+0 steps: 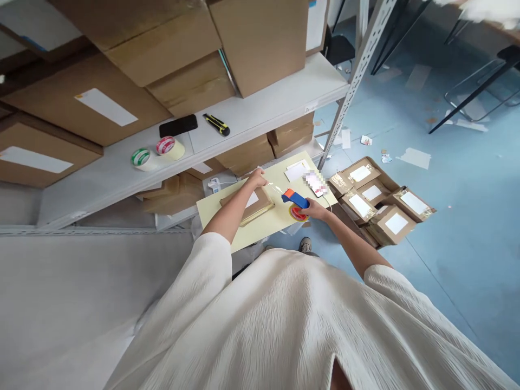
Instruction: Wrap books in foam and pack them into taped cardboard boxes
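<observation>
A worker's right hand (313, 209) grips a blue-and-orange tape dispenser (298, 199) over the right part of the bench (252, 233); the flat cardboard box (260, 207) lies to its left, partly beneath the left forearm, long axis running roughly near left to far right; the left hand (257, 177) is nearer, by the box's far right corner, its fingers drawn in; whether they pinch the glossy strip (276, 188) between the hands cannot be told.

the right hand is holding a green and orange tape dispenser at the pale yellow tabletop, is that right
Not quite: the colour green is wrong. The head view shows the bare right hand holding a blue and orange handheld tape dispenser at the pale yellow flat tabletop.
</observation>
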### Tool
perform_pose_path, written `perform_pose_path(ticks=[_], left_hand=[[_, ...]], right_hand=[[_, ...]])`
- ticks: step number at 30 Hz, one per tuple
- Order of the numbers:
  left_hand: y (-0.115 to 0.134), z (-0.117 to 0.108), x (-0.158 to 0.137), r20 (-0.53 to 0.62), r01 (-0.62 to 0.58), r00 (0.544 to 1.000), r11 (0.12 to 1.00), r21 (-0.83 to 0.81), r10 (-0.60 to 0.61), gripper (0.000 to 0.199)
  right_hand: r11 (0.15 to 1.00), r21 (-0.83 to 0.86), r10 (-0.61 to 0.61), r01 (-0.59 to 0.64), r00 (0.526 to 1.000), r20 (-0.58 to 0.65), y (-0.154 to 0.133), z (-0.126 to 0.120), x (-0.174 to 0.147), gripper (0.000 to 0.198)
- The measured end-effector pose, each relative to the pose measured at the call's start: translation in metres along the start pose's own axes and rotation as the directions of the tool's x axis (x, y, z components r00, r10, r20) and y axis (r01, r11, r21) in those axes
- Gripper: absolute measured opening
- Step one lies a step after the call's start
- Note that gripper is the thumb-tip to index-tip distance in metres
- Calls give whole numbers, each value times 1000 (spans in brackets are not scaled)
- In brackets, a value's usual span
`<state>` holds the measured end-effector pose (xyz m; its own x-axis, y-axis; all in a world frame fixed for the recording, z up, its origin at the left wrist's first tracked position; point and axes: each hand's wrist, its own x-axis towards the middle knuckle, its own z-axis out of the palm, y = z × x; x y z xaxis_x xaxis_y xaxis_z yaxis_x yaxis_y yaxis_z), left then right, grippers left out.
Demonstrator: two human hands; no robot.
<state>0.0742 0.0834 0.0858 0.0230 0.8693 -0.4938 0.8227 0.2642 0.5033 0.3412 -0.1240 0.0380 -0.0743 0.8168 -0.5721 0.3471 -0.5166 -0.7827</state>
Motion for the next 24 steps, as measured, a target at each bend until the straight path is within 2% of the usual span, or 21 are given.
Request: perform_pose_path(ticks=[5, 11, 18, 21, 24], left_hand=[[17, 23, 29, 50, -100, 995, 963, 252, 90, 53], [10, 39, 50, 135, -54, 991, 900, 433, -5, 59], [1, 57, 56, 170, -28, 981, 816, 578, -87, 51], [-2, 63, 56, 201, -86, 978, 770, 632, -56, 51], [-6, 65, 53, 255, -177, 967, 707, 684, -4, 44]], right_hand=[[980, 164, 112, -112, 994, 8, 10, 27, 13, 39], [933, 309, 151, -185, 980, 131, 21, 56, 34, 38], [935, 258, 195, -244, 960, 201, 37, 75, 54, 34], [925, 255, 232, -283, 949, 213, 38, 79, 57, 37], [893, 320, 250, -316, 941, 230, 36, 82, 56, 39]])
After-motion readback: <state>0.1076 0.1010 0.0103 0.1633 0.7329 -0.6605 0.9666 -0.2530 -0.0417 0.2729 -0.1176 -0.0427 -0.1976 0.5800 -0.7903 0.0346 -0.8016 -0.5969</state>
